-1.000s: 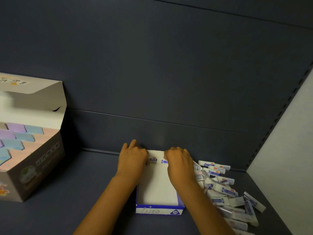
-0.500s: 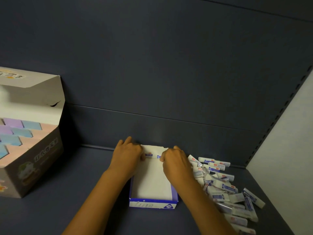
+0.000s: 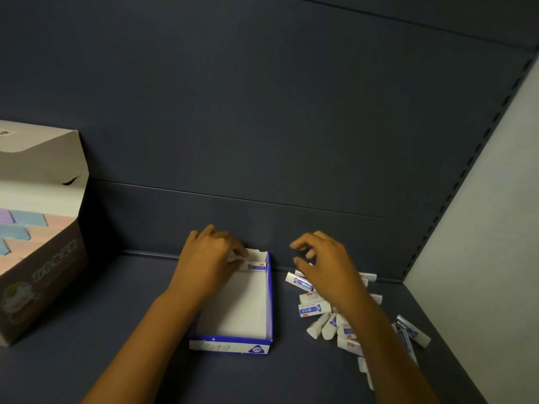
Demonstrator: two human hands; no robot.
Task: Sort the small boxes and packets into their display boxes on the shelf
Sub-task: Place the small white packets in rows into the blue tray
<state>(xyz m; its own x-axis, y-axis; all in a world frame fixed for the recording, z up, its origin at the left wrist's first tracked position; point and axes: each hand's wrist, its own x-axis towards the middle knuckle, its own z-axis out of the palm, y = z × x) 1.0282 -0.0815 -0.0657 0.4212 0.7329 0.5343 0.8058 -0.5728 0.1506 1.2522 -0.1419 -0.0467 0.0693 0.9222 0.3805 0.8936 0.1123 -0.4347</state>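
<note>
The fingers (image 3: 233, 255) of the left hand (image 3: 208, 260) curl down over the far left corner of a blue-and-white display box (image 3: 233, 344), touching a small white packet with a blue label (image 3: 256, 267) that lies flat against the box's far wall; whether they pinch it or only press it is hidden. The right hand (image 3: 323, 265) hovers over a loose pile of similar packets (image 3: 313, 309) on the shelf (image 3: 87, 330), just right of the box, with fingers spread and lightly curled, holding nothing. The placed packet's long axis runs left to right across the box, with its blue label end pointing toward the right wall. The box's own long axis runs from near to far, with its open top up. The risk, as a judgement: the box is nearly empty and light, so a push from the left hand could slide it, or the single packet could skew before neighbours brace it. The right hand could also scatter the jumbled pile, or grab more than one piece. A larger open carton of pastel blocks (image 3: 43, 275) sits well apart at the left.
</note>
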